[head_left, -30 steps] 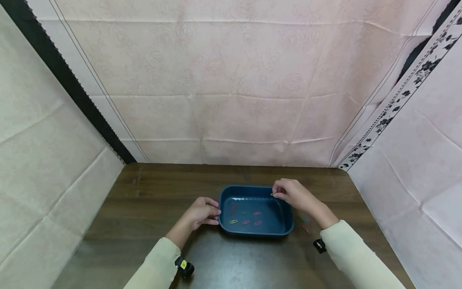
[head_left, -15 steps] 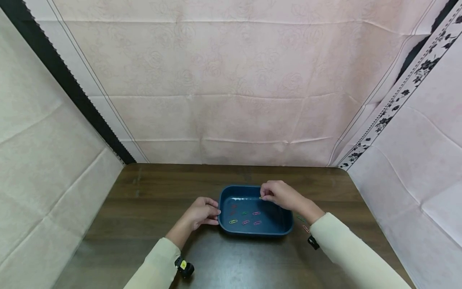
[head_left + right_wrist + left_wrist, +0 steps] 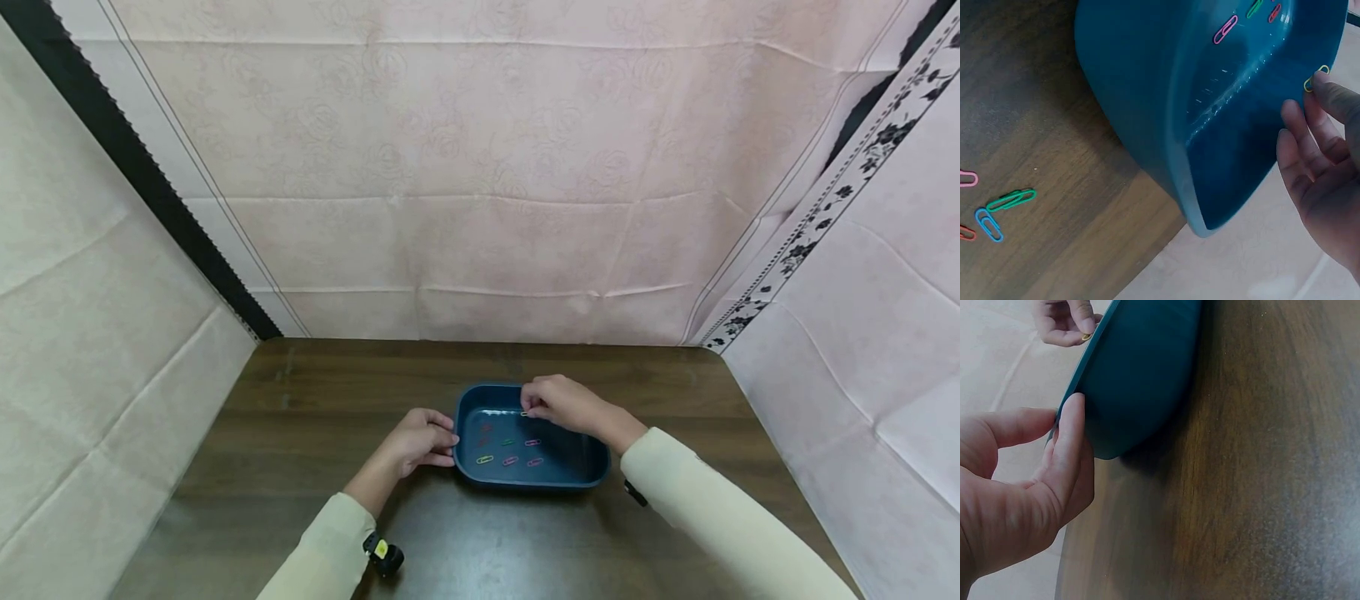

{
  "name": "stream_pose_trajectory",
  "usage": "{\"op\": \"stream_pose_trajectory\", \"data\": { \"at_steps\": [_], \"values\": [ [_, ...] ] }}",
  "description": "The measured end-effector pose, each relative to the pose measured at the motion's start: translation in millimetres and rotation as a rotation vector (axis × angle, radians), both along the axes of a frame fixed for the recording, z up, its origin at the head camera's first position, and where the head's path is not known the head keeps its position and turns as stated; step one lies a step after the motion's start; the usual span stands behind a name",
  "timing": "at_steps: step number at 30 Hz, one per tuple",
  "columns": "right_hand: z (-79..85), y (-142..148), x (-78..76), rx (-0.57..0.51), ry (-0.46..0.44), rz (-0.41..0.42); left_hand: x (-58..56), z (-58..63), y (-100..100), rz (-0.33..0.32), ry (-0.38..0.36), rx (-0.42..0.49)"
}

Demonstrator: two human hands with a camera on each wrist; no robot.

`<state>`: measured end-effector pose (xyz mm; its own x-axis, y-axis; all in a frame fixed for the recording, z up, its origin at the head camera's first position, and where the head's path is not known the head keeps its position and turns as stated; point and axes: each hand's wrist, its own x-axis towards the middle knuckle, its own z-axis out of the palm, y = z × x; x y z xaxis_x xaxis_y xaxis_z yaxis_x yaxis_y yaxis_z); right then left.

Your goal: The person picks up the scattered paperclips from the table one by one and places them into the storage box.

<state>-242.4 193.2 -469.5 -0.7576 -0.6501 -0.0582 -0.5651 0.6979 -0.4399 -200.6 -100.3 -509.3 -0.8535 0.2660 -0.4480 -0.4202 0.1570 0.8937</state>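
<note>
A blue rectangular tray [image 3: 517,485] rests on the wooden table, with several coloured paper clips lying on its floor. My left hand [image 3: 416,443] pinches the tray's left rim between thumb and fingers, which the left wrist view shows closely. Over the far part of the tray, my right hand [image 3: 562,404] holds a yellow paper clip [image 3: 1324,68] between thumb and forefinger. Inside lie another yellow paper clip [image 3: 485,460], a green paper clip [image 3: 507,442], red ones [image 3: 486,428] and pink ones [image 3: 535,462].
On the table to the right of the tray, the right wrist view shows a green paper clip [image 3: 1011,199], a blue paper clip [image 3: 989,225], a pink one [image 3: 967,179] and a red one [image 3: 966,233]. Pale cloth [image 3: 465,167] hangs behind the table's far edge and along both sides.
My right hand has moved left from the tray's far right corner to the middle of its far side, carrying the yellow paper clip. The left hand and the tray stay put.
</note>
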Motion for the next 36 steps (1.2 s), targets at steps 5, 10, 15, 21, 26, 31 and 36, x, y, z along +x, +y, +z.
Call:
{"op": "stream_pose_trajectory", "data": {
  "at_steps": [5,10,15,21,26,31,36],
  "values": [
    [-1.6,-7.3,-3.2,0.042,0.008,0.014,0.5,1.8,-0.3,0.003,-0.005,-0.001],
    [-2.9,-14.3,-4.2,0.074,-0.017,0.020,0.1,2.9,-0.5,0.001,-0.006,0.001],
    [-5.5,-21.4,-5.7,0.112,-0.009,0.035,-0.1,2.3,-0.6,0.002,-0.004,-0.008],
    [-10.4,-27.3,-7.8,0.149,0.004,0.055,0.3,2.0,-0.5,0.004,-0.002,-0.011],
    [-12.6,-32.4,-9.5,0.176,0.002,0.079,0.6,3.3,-0.4,0.007,-0.004,-0.008],
    [-15.3,-35.7,-10.3,0.204,0.014,0.099,1.7,5.0,0.6,0.009,-0.003,0.001],
    [-17.6,-36.5,-10.0,0.235,0.011,0.097,3.2,7.6,1.7,0.010,0.000,0.001]
  ]
}}
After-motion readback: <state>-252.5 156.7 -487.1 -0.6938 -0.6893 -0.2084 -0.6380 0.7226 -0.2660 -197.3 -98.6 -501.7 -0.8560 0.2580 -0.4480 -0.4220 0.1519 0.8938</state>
